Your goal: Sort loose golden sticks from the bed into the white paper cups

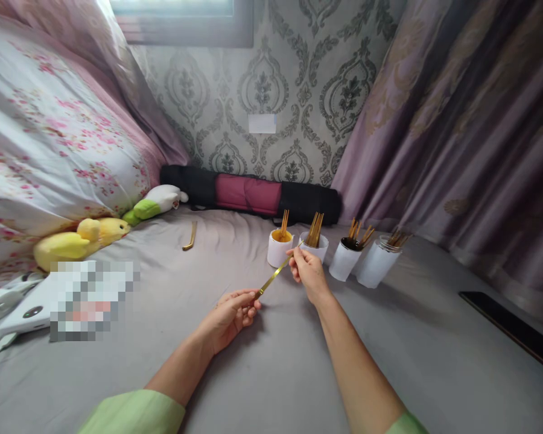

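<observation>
A thin gold utensil [275, 274] stretches between my two hands above a grey bed sheet [271, 374]. My left hand [232, 313] pinches its near end with curled fingers. My right hand [308, 269] pinches its far end, right in front of the cups. Several white cups stand in a row: one [279, 247] with a yellow inside, a second [315, 244], a third [344, 258] with a dark inside, and a clear-rimmed one [377, 262]. Each holds gold sticks or utensils.
Another gold utensil [190, 236] lies alone on the sheet further back. A black and maroon roll bag [248, 196] lies against the wall. Plush toys [79, 238] and a flowered quilt [49, 138] sit left. A dark phone [511, 328] lies right; curtains hang behind it.
</observation>
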### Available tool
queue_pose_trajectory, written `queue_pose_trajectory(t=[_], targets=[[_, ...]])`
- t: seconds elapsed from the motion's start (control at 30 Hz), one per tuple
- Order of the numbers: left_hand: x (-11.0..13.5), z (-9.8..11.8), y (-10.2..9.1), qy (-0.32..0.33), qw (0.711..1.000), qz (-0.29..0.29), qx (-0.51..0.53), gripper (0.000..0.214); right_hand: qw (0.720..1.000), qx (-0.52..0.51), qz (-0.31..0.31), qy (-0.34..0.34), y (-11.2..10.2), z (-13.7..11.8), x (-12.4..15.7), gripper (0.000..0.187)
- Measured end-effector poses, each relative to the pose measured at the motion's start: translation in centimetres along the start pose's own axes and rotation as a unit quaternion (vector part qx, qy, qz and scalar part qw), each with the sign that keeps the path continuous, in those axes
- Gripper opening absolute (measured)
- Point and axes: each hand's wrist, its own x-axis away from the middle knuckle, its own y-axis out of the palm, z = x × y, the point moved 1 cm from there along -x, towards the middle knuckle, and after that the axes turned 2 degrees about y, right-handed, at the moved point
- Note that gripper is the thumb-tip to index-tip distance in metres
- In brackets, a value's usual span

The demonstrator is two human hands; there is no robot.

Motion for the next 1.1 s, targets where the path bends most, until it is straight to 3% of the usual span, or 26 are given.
queue_pose_trajectory(t=[0.33, 0.73, 1.1], targets=[[-0.2, 0.1, -0.4, 0.015, 1.0, 0.002, 0.009, 0.023, 0.993, -0.037, 0.108, -0.021, -1.7, -0.6, -0.6, 0.035], [-0.2, 0.5, -0.7, 0.014, 0.999, 0.003, 0.051, 0.024, 0.992, -0.029, 0.12, -0.008, -2.1, -0.7, -0.7, 0.035], [-1.0, 0.8, -2.3, -0.014, 0.986, -0.051, 0.155, 0.021, 0.988, -0.036, 0.147, -0.038, -3.3, -3.4, -1.0, 0.031]])
